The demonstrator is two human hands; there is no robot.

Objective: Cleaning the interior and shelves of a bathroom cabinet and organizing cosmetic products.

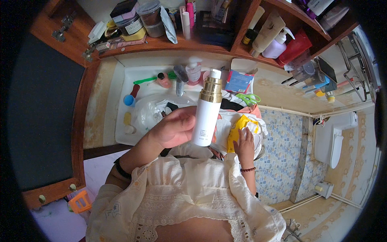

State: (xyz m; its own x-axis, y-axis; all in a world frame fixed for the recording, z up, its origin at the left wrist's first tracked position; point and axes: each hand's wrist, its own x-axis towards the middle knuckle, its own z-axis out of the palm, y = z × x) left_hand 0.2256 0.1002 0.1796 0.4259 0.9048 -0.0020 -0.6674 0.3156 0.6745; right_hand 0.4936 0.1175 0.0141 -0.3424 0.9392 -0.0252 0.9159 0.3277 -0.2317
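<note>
My left hand [177, 125] holds a white bottle [206, 124] with a gold collar and a white pump top, raised and slightly tilted above the washbasin's front. Small print marks its lower side. My right hand [245, 146] rests over a yellow soft pack [233, 136] with a white top, its fingers spread loosely across the pack. The fingers hide part of the pack's top. Below the bottle, a clear plastic bag [145, 110] with small things in it lies in the white washbasin [120, 121].
Overhead runs a wooden cabinet shelf [181, 45] crowded with cosmetics. Along the basin's back stand a pink pump bottle [193, 74], a grey brush [180, 78] and an opened box [240, 80]. Green scissors [248, 99] lie on cloths to the right. A toilet [329, 142] stands beyond the tiled floor.
</note>
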